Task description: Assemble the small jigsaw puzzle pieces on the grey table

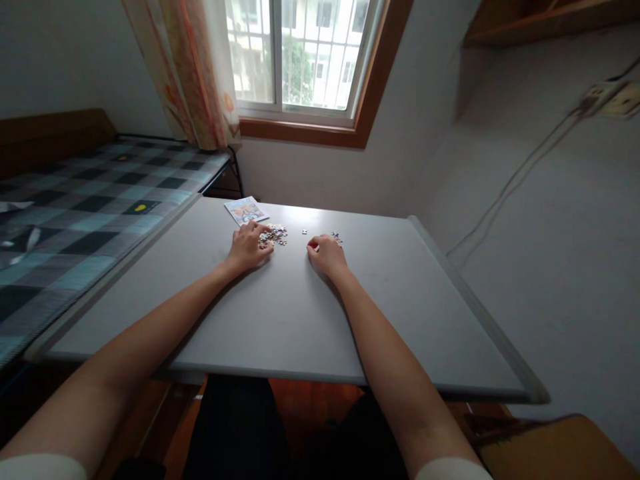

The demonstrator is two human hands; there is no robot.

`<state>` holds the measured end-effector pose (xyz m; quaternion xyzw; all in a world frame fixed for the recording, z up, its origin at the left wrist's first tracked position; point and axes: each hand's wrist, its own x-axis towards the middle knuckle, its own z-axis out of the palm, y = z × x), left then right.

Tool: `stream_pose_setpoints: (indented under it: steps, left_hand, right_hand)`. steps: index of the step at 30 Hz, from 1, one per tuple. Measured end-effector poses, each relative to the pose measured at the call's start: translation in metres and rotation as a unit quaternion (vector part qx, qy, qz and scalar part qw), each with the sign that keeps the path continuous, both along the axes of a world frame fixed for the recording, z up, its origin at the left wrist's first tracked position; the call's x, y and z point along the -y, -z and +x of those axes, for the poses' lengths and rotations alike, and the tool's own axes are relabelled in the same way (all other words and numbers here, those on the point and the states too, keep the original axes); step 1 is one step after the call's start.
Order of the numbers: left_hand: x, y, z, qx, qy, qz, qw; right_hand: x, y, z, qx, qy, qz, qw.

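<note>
A pile of small jigsaw puzzle pieces (277, 233) lies on the grey-white table (300, 320). My left hand (247, 247) rests at the pile's left side, thumb and fingers apart and curved around its edge. My right hand (327, 255) is closed in a pinch just above the tabletop, with a bit of a reddish puzzle piece (313, 245) showing at its fingertips. Between the hands, a little farther back, a single puzzle piece (304, 232) lies alone. A smaller cluster of pieces (337, 236) sits just behind my right hand, partly hidden by it.
A picture sheet (247, 211) lies at the table's far left, behind my left hand. To the left stands a bed with a checked cover (165, 180). Ahead is a window (310, 60) with a curtain (190, 73). A wooden chair (565, 450) is at the lower right.
</note>
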<state>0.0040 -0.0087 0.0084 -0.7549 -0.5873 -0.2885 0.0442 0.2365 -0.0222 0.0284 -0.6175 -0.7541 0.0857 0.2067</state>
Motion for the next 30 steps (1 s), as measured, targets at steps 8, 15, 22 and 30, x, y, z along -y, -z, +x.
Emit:
stream_pose_setpoints:
  steps: [8, 15, 22, 30]
  left_hand:
    - [0.002, 0.001, 0.002, -0.024, -0.043, -0.06, 0.997]
    - [-0.005, 0.003, -0.003, 0.004, -0.072, -0.105, 0.992]
    - [-0.007, 0.006, -0.005, 0.021, -0.047, -0.092, 0.994]
    - [-0.007, 0.007, -0.002, 0.033, 0.06, -0.008, 0.998]
  right_hand:
    - [0.001, 0.017, -0.012, -0.052, -0.029, 0.013, 0.998]
    - [-0.003, 0.02, -0.011, -0.073, -0.037, 0.012, 0.997]
    - [-0.002, 0.02, -0.012, -0.064, -0.036, 0.01, 0.997]
    - [-0.003, 0.02, -0.016, -0.131, -0.05, 0.015, 0.99]
